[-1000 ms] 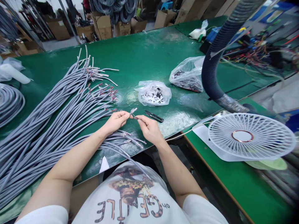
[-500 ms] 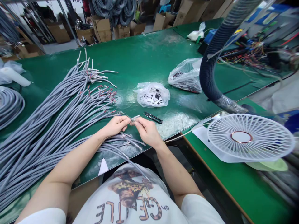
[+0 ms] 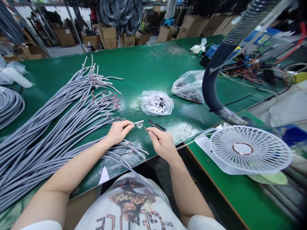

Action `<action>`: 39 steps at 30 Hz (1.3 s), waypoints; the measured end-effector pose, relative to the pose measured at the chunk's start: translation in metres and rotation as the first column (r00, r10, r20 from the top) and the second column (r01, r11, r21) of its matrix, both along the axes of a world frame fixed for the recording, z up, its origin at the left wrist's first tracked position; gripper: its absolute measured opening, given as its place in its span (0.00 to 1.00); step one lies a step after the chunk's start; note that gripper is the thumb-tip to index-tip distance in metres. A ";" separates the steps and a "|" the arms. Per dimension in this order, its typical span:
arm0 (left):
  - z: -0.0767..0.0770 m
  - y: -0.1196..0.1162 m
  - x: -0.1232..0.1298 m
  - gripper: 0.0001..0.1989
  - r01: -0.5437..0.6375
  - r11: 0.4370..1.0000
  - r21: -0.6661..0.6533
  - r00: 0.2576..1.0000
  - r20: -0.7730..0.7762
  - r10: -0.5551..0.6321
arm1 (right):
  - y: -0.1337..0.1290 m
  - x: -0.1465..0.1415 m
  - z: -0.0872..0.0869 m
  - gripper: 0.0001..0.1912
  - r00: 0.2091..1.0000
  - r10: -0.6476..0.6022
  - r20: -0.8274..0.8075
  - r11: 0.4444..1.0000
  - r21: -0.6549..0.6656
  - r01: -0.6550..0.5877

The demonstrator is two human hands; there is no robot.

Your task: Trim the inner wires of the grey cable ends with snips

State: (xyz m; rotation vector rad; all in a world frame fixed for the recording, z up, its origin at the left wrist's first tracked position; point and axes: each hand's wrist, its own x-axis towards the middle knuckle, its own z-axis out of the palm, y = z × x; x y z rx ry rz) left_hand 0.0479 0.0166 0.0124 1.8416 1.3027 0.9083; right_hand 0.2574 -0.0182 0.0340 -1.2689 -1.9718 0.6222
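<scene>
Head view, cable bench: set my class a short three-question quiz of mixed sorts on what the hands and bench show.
1. True or false: the left hand pinches a grey cable end.
2. What lies just beyond the right hand? A) black snips B) a hammer C) a cup
3. How many clear plastic bags sit on the green table?

Key: 1 true; 2 A; 3 two.

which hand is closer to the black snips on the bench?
Right. The right hand sits just below the black snips, fingertips almost at them. The left hand is farther left, pinching a grey cable end.
</scene>
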 end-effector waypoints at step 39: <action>-0.003 0.004 -0.006 0.12 -0.047 0.993 0.108 0.993 -0.101 0.058 | -0.011 -0.011 0.007 0.13 0.973 0.054 -0.225 0.994 -0.076 -0.073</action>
